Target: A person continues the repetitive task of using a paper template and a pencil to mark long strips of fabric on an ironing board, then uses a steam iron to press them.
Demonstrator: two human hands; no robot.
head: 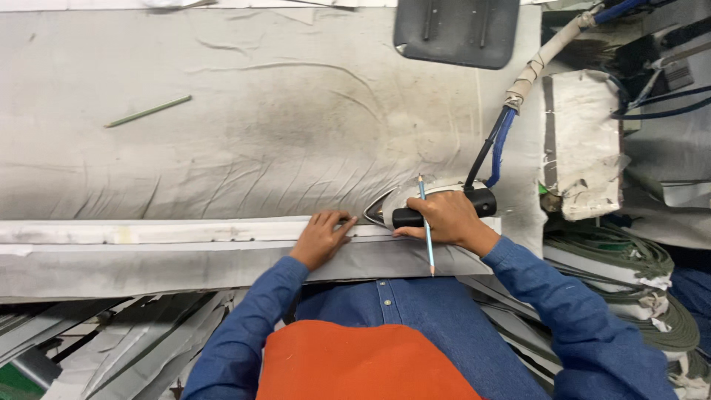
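On grey strip (222,255): left hand (322,238) flat, fingers spread; right hand (444,220) clamped on iron (415,201).

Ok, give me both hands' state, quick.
Left hand: open, flat on the grey fabric strip.
Right hand: closed on the iron, pencil between its fingers.

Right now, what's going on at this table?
A person presses a grey fabric strip at the near edge of a padded ironing table. The right hand grips the iron by its black handle, with a blue pencil between the fingers. The left hand holds the fold flat beside the iron's tip.
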